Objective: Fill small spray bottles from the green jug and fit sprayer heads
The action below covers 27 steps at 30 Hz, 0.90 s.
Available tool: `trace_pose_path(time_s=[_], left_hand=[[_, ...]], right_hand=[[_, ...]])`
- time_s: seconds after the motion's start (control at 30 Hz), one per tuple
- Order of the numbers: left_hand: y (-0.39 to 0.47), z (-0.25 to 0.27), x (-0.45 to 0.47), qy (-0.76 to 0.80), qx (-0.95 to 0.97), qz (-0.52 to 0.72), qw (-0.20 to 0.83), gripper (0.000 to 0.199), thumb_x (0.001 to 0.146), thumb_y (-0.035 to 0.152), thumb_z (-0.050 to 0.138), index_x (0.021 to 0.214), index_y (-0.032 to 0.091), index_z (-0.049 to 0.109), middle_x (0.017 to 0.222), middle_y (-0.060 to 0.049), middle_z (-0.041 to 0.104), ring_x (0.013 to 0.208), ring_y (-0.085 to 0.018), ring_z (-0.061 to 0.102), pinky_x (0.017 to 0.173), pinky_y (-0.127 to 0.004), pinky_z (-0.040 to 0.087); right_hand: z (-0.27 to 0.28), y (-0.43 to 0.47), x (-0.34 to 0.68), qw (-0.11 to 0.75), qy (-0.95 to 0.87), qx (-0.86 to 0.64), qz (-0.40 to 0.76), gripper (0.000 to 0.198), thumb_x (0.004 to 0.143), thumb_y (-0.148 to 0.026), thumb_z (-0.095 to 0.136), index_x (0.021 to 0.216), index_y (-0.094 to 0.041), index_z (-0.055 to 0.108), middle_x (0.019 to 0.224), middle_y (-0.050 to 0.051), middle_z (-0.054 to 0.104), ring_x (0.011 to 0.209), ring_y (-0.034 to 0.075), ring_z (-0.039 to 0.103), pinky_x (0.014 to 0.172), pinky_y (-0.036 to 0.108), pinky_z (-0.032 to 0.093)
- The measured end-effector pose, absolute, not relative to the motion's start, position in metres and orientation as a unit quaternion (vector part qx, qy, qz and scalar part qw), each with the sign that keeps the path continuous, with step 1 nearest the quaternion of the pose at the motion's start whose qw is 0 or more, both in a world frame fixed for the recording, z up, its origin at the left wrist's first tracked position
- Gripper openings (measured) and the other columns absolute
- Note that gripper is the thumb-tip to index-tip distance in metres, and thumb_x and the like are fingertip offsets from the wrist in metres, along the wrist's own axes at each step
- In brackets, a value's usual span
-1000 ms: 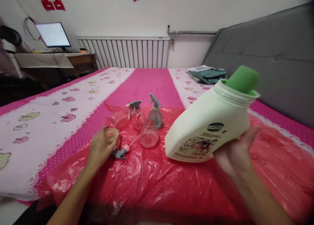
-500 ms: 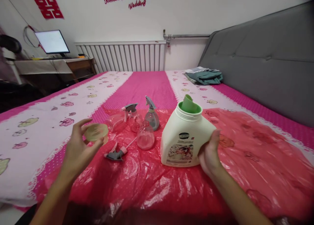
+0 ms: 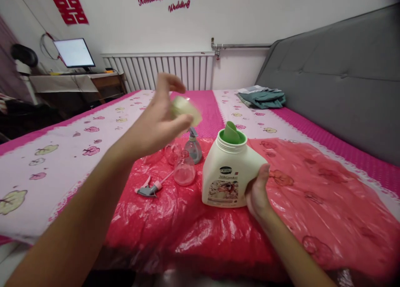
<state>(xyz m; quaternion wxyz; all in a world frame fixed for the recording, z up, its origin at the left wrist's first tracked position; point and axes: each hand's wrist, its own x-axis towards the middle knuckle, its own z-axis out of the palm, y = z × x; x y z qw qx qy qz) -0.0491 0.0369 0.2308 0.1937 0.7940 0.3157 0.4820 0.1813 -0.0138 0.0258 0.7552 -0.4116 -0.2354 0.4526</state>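
With the jug [image 3: 222, 170] as the clock's centre, the open bottle [image 3: 184, 174] stands near nine, and a sprayer [image 3: 149, 190] lies between eight and nine, its tube reaching towards the bottle. So far the jug is uncapped and the sprayer is off; neither the jug nor that bottle is closed up yet. At ten, the grey bottle [image 3: 193, 150] has its head fitted. Whether the open bottle has been filled I cannot tell; its paler lower part may be liquid.

The left hand [image 3: 162, 116], towards eleven, has thumb and fingers curved part-way round a cup [image 3: 185, 109], yellowish, see-through and blurred, held in the air. The right hand [image 3: 258, 191], at four, is closed on the jug's side, thumb in front.

The jug is creamy white, upright on the red film [image 3: 150, 232], with a printed picture label, a threaded neck and a green spout [image 3: 231, 133] rising inside its mouth.
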Motion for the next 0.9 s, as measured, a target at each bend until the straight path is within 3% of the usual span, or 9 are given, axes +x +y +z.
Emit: trace_pose_path(time_s=[0.23,0.33,0.5,0.63,0.7,0.9], left_hand=[[0.052,0.249,-0.005,0.227,0.835,0.421,0.271,0.048,0.067,0.027,0.098,0.104,0.024,0.067,0.094,-0.004,0.068,0.082,-0.022,0.069,0.075,-0.038,0.061],[0.05,0.259,-0.013,0.226,0.875,0.357,0.237,0.047,0.073,0.034,0.096,0.113,0.025,0.072,0.094,-0.003,0.07,0.085,-0.023,0.07,0.075,-0.036,0.061],[0.043,0.28,-0.028,0.264,0.912,0.298,0.095,0.041,0.088,0.05,0.084,0.121,0.027,0.08,0.12,-0.009,0.072,0.098,-0.024,0.071,0.078,-0.034,0.058],[0.033,0.282,-0.01,0.271,0.926,0.25,0.076,0.033,0.097,0.044,0.074,0.124,0.026,0.08,0.106,-0.005,0.078,0.087,-0.02,0.068,0.078,-0.035,0.055],[0.028,0.273,0.007,0.269,0.917,0.278,0.091,0.029,0.096,0.038,0.075,0.122,0.025,0.078,0.095,-0.002,0.078,0.082,-0.019,0.068,0.075,-0.034,0.053],[0.025,0.206,0.059,0.236,0.806,0.5,0.209,0.025,0.082,0.033,0.087,0.1,0.025,0.071,0.094,-0.001,0.076,0.081,-0.02,0.068,0.073,-0.033,0.051]], right_hand=[[0.021,-0.011,0.185,0.753,-0.225,-0.406,0.468,0.097,0.074,-0.099,0.058,0.129,-0.021,0.072,0.119,0.009,0.083,0.125,0.029,0.075,0.108,0.042,0.061],[0.017,-0.009,0.186,0.747,-0.229,-0.404,0.475,0.095,0.075,-0.097,0.059,0.128,-0.02,0.071,0.123,0.011,0.082,0.122,0.03,0.076,0.105,0.043,0.062],[0.014,-0.006,0.184,0.742,-0.233,-0.4,0.486,0.092,0.078,-0.095,0.059,0.129,-0.019,0.07,0.123,0.012,0.082,0.121,0.031,0.076,0.103,0.043,0.063],[0.012,-0.006,0.185,0.743,-0.237,-0.396,0.485,0.093,0.078,-0.096,0.059,0.129,-0.019,0.07,0.123,0.012,0.082,0.123,0.031,0.075,0.105,0.043,0.062],[0.013,-0.007,0.186,0.743,-0.239,-0.393,0.485,0.094,0.077,-0.097,0.059,0.129,-0.019,0.071,0.124,0.012,0.082,0.125,0.03,0.075,0.106,0.043,0.061],[0.02,-0.011,0.181,0.743,-0.252,-0.378,0.492,0.095,0.078,-0.098,0.056,0.127,-0.019,0.073,0.115,0.011,0.084,0.126,0.031,0.074,0.109,0.044,0.06]])
